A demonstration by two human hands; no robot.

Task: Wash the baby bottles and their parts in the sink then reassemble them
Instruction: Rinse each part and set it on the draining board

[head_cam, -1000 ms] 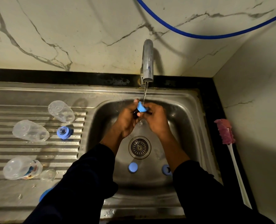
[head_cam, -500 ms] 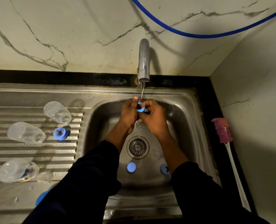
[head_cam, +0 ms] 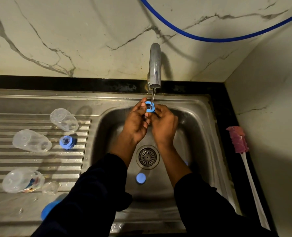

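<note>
A blue bottle ring [head_cam: 149,107] sits under the thin stream from the tap [head_cam: 154,65], its opening facing up. My left hand [head_cam: 136,122] and my right hand [head_cam: 164,124] both grip it above the sink basin [head_cam: 193,134]. A blue cap [head_cam: 140,178] lies on the basin floor near the drain [head_cam: 147,157]. On the ribbed drainboard [head_cam: 13,120] lie three clear bottles [head_cam: 64,119] [head_cam: 31,141] [head_cam: 23,180], a blue ring [head_cam: 67,142] and a clear teat [head_cam: 50,186]. Another blue part [head_cam: 48,209] shows beside my left sleeve.
A bottle brush [head_cam: 238,139] with a pink head and white handle lies on the black counter right of the sink. A blue hose [head_cam: 210,38] hangs across the marble wall. A side wall closes in on the right.
The blue ring has turned so its opening faces up under the stream, and both hands have risen slightly toward the tap. A second blue part on the basin floor is now hidden by my right arm.
</note>
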